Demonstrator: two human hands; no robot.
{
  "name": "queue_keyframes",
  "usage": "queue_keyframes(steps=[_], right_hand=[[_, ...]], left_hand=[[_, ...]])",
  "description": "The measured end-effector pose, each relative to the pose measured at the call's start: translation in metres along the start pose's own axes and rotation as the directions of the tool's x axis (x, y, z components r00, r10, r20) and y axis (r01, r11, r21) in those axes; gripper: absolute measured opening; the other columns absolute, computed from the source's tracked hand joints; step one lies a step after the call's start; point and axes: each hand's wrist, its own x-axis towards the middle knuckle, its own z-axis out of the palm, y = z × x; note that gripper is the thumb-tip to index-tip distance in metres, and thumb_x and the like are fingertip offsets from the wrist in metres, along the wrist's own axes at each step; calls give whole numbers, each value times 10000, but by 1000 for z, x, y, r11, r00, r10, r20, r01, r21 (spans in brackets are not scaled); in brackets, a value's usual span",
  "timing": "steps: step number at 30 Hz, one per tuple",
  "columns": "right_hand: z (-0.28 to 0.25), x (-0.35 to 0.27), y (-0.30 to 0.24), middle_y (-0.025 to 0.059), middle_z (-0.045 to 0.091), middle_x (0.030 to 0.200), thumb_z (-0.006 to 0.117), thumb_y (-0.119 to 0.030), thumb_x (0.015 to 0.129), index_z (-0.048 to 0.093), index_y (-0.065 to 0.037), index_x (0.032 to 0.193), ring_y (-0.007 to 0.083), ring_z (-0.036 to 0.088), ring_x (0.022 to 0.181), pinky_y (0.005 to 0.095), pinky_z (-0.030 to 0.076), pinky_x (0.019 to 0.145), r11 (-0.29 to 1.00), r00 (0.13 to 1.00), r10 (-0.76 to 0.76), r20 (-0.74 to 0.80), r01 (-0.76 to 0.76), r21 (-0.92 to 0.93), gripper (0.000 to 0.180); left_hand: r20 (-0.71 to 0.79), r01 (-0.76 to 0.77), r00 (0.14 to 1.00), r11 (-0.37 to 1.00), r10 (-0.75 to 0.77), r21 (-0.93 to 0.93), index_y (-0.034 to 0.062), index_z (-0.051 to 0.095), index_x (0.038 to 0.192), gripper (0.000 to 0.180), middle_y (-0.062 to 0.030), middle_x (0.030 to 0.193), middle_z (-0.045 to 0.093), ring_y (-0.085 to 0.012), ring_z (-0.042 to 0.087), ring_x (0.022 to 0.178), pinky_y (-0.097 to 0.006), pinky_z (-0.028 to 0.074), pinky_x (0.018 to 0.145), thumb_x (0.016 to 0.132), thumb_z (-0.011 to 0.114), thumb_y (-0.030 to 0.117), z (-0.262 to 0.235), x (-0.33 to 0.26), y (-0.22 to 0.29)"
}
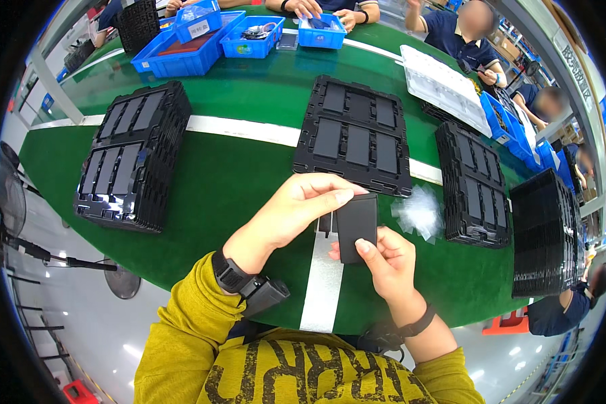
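In the head view, your two hands meet over the near edge of the green counter [215, 175], just above the white stripe [323, 283] that runs toward you. Your right hand [392, 266] grips a flat black rectangular piece [357, 225] from below, thumb pressed on its face, holding it upright. Your left hand [296, 209] closes on the top left corner of the same piece, fingers curled over its upper edge. A small black tab hangs just left of the piece, under your left fingers.

Just beyond the piece lies a flat black tray [353, 135] with rectangular pockets. To its right stands a stack of black trays [475, 185], and a taller stack [545, 236] sits at the far right edge. A scrap of clear film [419, 212] lies between the held piece and the right stack. On the left stands another stack of trays [131, 155]. Blue bins [195, 47] sit at the far side, where other people's hands work.
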Motion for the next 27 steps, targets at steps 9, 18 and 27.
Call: queue_keyframes(steps=[9, 18, 27], right_hand=[[2, 5, -2, 205, 640, 878, 488, -19, 879, 535, 72, 897, 242, 652, 791, 342, 530, 749, 993, 997, -67, 25, 70, -96, 103], [3, 9, -6, 178, 641, 894, 490, -54, 893, 545, 55, 927, 213, 642, 813, 325, 516, 764, 995, 997, 4, -73, 3, 102, 127], [3, 9, -5, 158, 642, 908, 490, -59, 901, 547, 56, 953, 185, 634, 838, 310, 504, 792, 985, 995, 26, -100, -8, 173, 138]], left_hand=[[-56, -39, 996, 936, 62, 351, -21, 653, 841, 128, -34, 778, 638, -83, 575, 731, -236, 465, 688, 835, 602, 97, 1, -6, 20], [-103, 71, 994, 888, -27, 454, -16, 645, 983, 194, -58, 851, 651, -87, 577, 760, -234, 464, 713, 875, 552, 116, 6, 8, 15], [234, -396, 911, 559, 340, 728, 37, 546, 1185, 511, -45, 838, 622, -111, 535, 745, -258, 441, 764, 698, 700, 32, -5, 14, 8]])
